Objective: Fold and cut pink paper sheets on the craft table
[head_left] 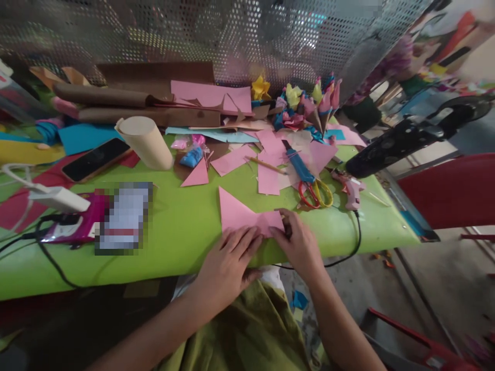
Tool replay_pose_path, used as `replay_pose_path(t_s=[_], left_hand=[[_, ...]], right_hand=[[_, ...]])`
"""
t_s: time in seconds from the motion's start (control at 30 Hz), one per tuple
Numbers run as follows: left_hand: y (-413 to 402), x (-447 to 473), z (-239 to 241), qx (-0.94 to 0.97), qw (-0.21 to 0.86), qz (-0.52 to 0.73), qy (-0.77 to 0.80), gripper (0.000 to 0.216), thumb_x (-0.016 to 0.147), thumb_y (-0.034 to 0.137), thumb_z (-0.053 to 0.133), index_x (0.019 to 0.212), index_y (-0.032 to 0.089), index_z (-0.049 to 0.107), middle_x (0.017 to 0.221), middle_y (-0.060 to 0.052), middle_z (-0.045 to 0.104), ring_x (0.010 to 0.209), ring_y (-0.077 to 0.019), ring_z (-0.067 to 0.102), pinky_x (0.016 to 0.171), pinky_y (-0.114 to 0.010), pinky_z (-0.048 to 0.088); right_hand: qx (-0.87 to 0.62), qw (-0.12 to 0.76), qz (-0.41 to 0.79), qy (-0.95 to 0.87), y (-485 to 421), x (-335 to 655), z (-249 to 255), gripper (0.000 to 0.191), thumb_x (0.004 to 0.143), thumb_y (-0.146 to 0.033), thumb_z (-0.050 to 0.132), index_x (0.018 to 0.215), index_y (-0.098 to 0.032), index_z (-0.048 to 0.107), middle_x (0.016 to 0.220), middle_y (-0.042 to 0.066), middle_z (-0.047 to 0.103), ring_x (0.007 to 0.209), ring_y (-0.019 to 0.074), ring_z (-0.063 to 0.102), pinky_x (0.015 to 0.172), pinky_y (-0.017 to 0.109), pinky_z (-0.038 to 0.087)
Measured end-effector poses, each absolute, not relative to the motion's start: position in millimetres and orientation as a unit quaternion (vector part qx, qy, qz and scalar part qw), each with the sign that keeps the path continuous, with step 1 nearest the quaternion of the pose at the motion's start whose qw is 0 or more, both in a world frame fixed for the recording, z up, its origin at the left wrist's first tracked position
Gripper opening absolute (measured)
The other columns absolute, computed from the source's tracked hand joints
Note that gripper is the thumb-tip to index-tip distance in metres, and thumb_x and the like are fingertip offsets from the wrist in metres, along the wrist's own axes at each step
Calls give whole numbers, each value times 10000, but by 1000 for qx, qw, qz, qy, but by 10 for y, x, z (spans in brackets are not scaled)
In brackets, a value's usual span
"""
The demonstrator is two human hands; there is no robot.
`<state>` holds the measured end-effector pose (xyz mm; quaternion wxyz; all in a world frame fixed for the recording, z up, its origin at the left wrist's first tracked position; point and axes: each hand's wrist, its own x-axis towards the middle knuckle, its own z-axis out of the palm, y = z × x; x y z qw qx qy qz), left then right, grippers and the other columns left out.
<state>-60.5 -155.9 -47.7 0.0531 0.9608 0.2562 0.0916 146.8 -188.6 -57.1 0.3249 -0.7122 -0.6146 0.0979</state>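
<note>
Head view: the pink paper point(242, 216) lies at the near edge of the green counter point(174, 232), one point sticking up to the left. The left hand point(228, 263) presses it flat, fingers spread; the right hand point(297, 242) pinches the right corner, fingers closed on it. For a clean crease I'd line the edges up first, then press outward. Scissors point(315, 193) and a glue gun point(350, 188) lie just beyond.
</note>
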Motion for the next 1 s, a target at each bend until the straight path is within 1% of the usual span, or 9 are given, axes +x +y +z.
replay_pose_path(t_s=[0.07, 0.17, 0.23, 0.33, 0.4, 0.57, 0.77, 0.9, 1.0], left_hand=[[-1559, -612, -488, 960, 50, 88, 260, 631, 965, 520, 443, 1481, 163, 392, 1532, -99, 438, 1392, -259, 392, 1148, -456, 291], [-1557, -601, -500, 960, 42, 93, 261, 620, 970, 490, 451, 1479, 141, 393, 1523, -96, 452, 1384, -258, 404, 1150, -458, 293], [-1561, -591, -502, 959, 40, 96, 264, 613, 959, 467, 490, 1471, 141, 407, 1511, -95, 470, 1384, -259, 408, 1159, -454, 287], [-1570, -596, -497, 957, 39, 104, 268, 599, 946, 441, 525, 1459, 147, 431, 1508, -101, 473, 1384, -266, 414, 1168, -449, 286], [-1572, -614, -496, 956, 35, 108, 270, 591, 954, 407, 516, 1479, 157, 407, 1518, -99, 460, 1391, -261, 413, 1167, -440, 295], [-1544, -699, -497, 959, 22, 110, 258, 600, 985, 353, 450, 1543, 213, 279, 1518, -59, 466, 1389, -211, 433, 1163, -387, 311], [-1521, -972, -427, 957, 7, 110, 270, 545, 1006, 326, 391, 1539, 271, 289, 1481, -28, 509, 1339, -198, 499, 1162, -398, 300], [-1509, -1175, -372, 953, -40, 134, 267, 491, 1003, 280, 381, 1494, 289, 381, 1448, -16, 547, 1282, -195, 552, 1177, -430, 260], [-1472, -1170, -321, 953, -67, 172, 240, 423, 984, 307, 440, 1400, 272, 514, 1329, -18, 652, 1194, -202, 614, 1169, -434, 268]], right_hand=[[-711, 368, 104, -590, -1940, 1496, -522, 373, 921, -324, 544, 1279, -219, 519, 859, 40, 646, 703, 193, 602, 667, 327, 485], [-697, 385, 37, -604, -2093, 1474, -453, 340, 949, -255, 507, 1286, -249, 553, 1024, 84, 679, 906, 229, 632, 814, 381, 501], [-662, 347, 21, -664, -2211, 1412, -441, 367, 951, -206, 494, 1304, -282, 560, 1132, 81, 696, 1051, 249, 623, 909, 419, 474], [-620, 266, 49, -737, -2344, 1311, -489, 479, 953, -202, 502, 1418, -310, 468, 1297, 46, 662, 1220, 244, 577, 1037, 443, 405], [-623, 234, 53, -744, -2392, 1278, -543, 518, 962, -216, 497, 1465, -304, 409, 1373, 35, 617, 1291, 235, 537, 1088, 447, 360], [-638, 230, 34, -734, -2426, 1315, -626, 497, 960, -236, 508, 1447, -293, 431, 1392, 42, 602, 1295, 222, 544, 1091, 432, 360], [-630, 238, 40, -738, -2421, 1356, -657, 483, 953, -251, 516, 1430, -281, 446, 1392, 52, 601, 1286, 226, 553, 1063, 423, 375], [-629, 245, 29, -737, -2416, 1336, -669, 479, 951, -232, 500, 1425, -276, 450, 1383, 56, 609, 1279, 229, 557, 1059, 426, 377], [-626, 248, 14, -740, -2400, 1305, -674, 491, 942, -205, 482, 1427, -268, 446, 1369, 61, 619, 1260, 235, 570, 1045, 438, 394]])
